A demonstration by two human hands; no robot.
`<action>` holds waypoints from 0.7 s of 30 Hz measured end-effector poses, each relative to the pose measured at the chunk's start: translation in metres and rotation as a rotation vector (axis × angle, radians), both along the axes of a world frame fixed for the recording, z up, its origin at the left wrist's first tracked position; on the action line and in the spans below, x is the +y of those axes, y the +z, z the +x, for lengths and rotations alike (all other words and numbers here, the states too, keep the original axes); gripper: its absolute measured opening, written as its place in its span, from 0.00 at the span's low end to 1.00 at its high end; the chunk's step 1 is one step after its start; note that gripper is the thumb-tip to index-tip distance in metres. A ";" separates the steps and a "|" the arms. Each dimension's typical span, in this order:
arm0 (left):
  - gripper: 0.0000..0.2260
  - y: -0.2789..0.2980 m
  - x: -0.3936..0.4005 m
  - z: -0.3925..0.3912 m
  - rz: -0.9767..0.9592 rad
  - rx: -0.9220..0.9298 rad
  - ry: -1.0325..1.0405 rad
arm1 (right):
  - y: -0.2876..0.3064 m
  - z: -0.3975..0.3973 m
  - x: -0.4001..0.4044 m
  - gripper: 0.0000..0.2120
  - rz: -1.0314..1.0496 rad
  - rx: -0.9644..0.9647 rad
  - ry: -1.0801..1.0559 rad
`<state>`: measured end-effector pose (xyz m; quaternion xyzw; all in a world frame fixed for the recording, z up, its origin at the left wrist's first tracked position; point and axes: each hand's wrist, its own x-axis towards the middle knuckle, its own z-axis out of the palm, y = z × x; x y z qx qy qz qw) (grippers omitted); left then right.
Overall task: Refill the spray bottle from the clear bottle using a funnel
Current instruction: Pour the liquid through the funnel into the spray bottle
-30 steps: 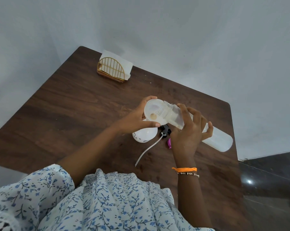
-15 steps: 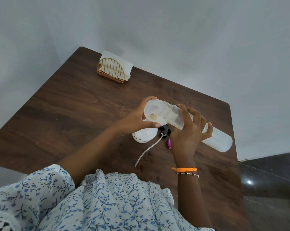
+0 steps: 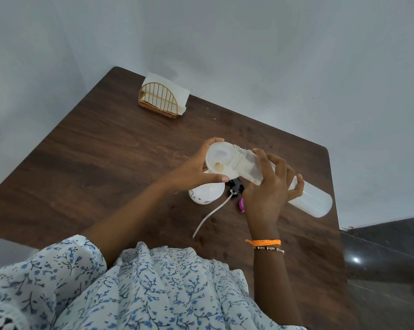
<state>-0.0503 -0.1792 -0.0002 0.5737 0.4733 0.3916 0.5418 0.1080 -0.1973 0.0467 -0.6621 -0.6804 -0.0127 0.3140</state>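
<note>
Almost nothing has shifted over the last second: both hands, the clear bottle and the funnel sit at the same places in the frame as before, with the bottle tilted at the same angle. Centre of the frame: the left hand (image 3: 191, 172) closes around the white funnel (image 3: 221, 160), thumb along its lower rim and fingertips over its upper edge; the funnel's wide mouth faces the camera and a small brownish patch shows at its throat. Below the funnel, partly hidden by the left hand, stands the white spray bottle (image 3: 207, 192) on the dark wooden table (image 3: 94, 163). Right of centre: the right hand (image 3: 270, 186) wraps around the neck end of the clear bottle (image 3: 308, 201), fingers curled over its top; the bottle lies nearly horizontal, threaded mouth resting at the funnel's right rim, base pointing to the right edge of the frame. Whether liquid is passing cannot be told. Between the two hands, on the table, lies the black spray head (image 3: 237, 186) with its pale dip tube (image 3: 210, 214) trailing toward the lower left; a small purple piece (image 3: 241, 204) shows just beside the right wrist. Upper left of the table: a gold wire napkin holder (image 3: 159, 100) with white napkins. Lower frame: a blue-flowered sleeve (image 3: 58, 270) and an orange wrist thread (image 3: 263, 242).
</note>
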 end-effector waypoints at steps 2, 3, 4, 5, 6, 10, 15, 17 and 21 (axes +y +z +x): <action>0.38 0.000 0.000 0.000 0.000 0.001 -0.001 | 0.000 0.000 0.000 0.33 -0.007 0.000 0.000; 0.38 0.000 0.000 0.000 -0.001 0.002 -0.002 | 0.000 0.000 0.000 0.33 -0.008 -0.001 0.000; 0.38 0.000 0.000 0.000 -0.001 0.004 -0.003 | 0.000 0.000 0.000 0.33 -0.007 -0.002 -0.001; 0.38 0.000 0.000 0.000 -0.001 0.005 -0.004 | 0.000 0.000 0.000 0.33 -0.006 -0.003 -0.001; 0.38 -0.001 0.000 0.000 -0.001 0.008 -0.003 | 0.000 0.000 0.000 0.33 -0.003 -0.004 -0.001; 0.38 -0.001 0.000 0.000 -0.005 -0.001 0.001 | -0.002 0.000 0.000 0.33 0.007 -0.004 -0.002; 0.38 -0.001 -0.001 -0.001 -0.003 -0.009 0.001 | -0.002 -0.001 0.000 0.33 0.011 -0.008 -0.003; 0.38 -0.002 -0.001 -0.001 -0.001 -0.010 0.005 | -0.001 -0.001 0.000 0.33 0.009 -0.008 -0.003; 0.38 -0.001 -0.001 -0.001 -0.003 0.007 0.011 | -0.001 -0.001 -0.001 0.34 -0.003 -0.003 -0.007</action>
